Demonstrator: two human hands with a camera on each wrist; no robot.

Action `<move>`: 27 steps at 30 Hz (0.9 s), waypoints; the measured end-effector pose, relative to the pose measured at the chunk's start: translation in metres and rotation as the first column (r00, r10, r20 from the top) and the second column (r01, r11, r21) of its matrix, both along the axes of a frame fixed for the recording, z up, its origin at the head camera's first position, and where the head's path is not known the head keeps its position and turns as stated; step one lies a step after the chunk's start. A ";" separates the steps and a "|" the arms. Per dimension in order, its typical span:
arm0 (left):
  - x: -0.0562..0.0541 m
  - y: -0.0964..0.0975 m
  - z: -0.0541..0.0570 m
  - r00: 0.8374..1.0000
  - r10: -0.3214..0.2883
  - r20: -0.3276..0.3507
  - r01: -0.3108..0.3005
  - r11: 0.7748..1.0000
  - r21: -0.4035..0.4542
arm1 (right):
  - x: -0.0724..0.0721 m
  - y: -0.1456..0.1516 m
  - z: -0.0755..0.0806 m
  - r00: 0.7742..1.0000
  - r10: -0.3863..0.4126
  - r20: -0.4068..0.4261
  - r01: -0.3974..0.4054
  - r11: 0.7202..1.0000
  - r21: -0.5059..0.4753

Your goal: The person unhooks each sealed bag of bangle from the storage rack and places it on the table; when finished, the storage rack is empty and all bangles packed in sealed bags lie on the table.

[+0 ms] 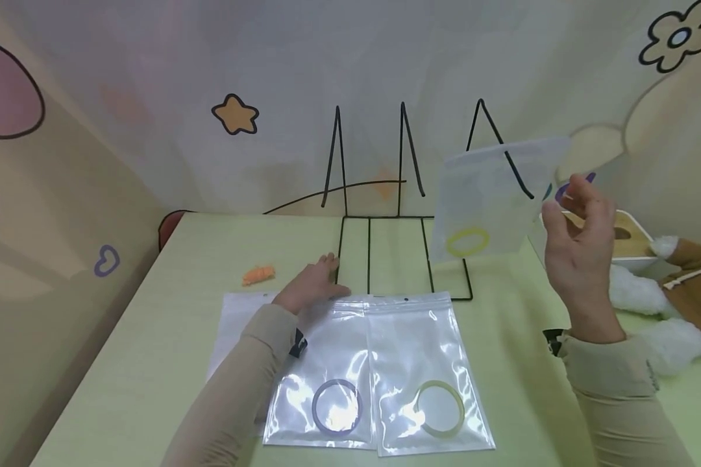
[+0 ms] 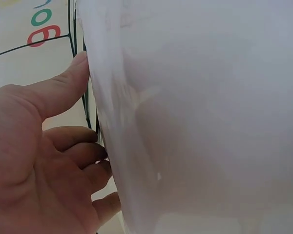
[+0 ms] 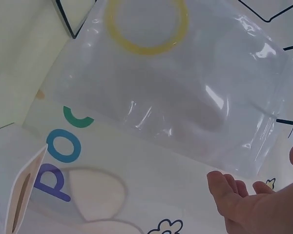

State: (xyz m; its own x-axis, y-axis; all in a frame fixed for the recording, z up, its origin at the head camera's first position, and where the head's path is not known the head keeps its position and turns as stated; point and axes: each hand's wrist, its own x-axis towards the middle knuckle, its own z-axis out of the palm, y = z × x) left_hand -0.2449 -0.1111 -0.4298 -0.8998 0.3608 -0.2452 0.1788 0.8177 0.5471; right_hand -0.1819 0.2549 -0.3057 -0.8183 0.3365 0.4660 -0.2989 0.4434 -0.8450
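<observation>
A black wire rack (image 1: pixel 369 253) with three upright hooks stands at the table's back. From its right-hand hook hangs a clear zip bag (image 1: pixel 496 194) with a yellow ring (image 1: pixel 467 242) inside. My right hand (image 1: pixel 584 259) is raised beside the bag's right edge, fingers loosely bent and apart from it. My left hand (image 1: pixel 312 282) rests by the rack's left base wire, its fingertips near or touching the wire. Below lie a clear bag (image 1: pixel 327 337) with a lilac ring (image 1: pixel 337 407) and another bag (image 1: pixel 411 344) with a yellow-green ring (image 1: pixel 440 408).
A whitish bag (image 1: pixel 233 318) lies partly under my left forearm. An orange wrapped piece (image 1: pixel 259 275) sits left of the rack. On the right are a white box with a wooden top (image 1: pixel 631 237) and a plush toy (image 1: pixel 692 279). Behind stands a printed wall (image 1: pixel 292 58).
</observation>
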 end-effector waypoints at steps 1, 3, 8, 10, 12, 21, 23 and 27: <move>0.000 -0.001 0.001 1.000 -0.009 0.000 0.009 1.000 -0.001 | 0.000 0.000 0.000 1.000 -0.001 0.005 0.001 1.000 0.001; 0.001 -0.002 0.001 1.000 -0.018 0.008 0.018 1.000 -0.001 | 0.000 -0.001 -0.001 1.000 -0.005 0.009 0.005 1.000 -0.003; 0.000 -0.003 -0.001 0.999 -0.040 0.001 0.040 0.999 -0.030 | -0.002 -0.002 -0.002 1.000 0.010 0.010 -0.010 0.999 -0.031; 0.000 -0.003 -0.002 0.998 -0.055 -0.018 0.054 0.997 -0.046 | -0.003 -0.003 -0.002 1.000 0.017 0.020 -0.016 0.999 -0.028; 0.000 -0.003 -0.002 0.998 -0.061 -0.029 0.059 0.997 -0.047 | -0.004 -0.005 -0.002 0.999 0.017 0.034 -0.016 1.000 -0.017; 0.001 -0.003 -0.005 0.998 -0.058 -0.012 0.057 0.997 -0.048 | -0.009 -0.007 -0.002 0.994 0.022 0.103 -0.022 1.000 -0.002; 0.001 -0.003 -0.004 0.998 -0.064 -0.015 0.063 0.996 -0.065 | -0.009 -0.007 -0.002 0.994 0.028 0.108 -0.031 0.999 0.022; -0.001 0.000 -0.001 0.997 -0.075 -0.023 0.073 0.993 -0.097 | -0.009 -0.005 -0.002 0.992 0.056 0.116 -0.064 0.996 0.063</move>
State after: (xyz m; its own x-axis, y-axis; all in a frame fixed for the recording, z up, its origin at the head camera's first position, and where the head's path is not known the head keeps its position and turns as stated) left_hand -0.2458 -0.1112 -0.4313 -0.8781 0.4027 -0.2583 0.2543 0.8502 0.4610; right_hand -0.1909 0.2497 -0.3081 -0.8850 0.2566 0.3886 -0.2302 0.4842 -0.8441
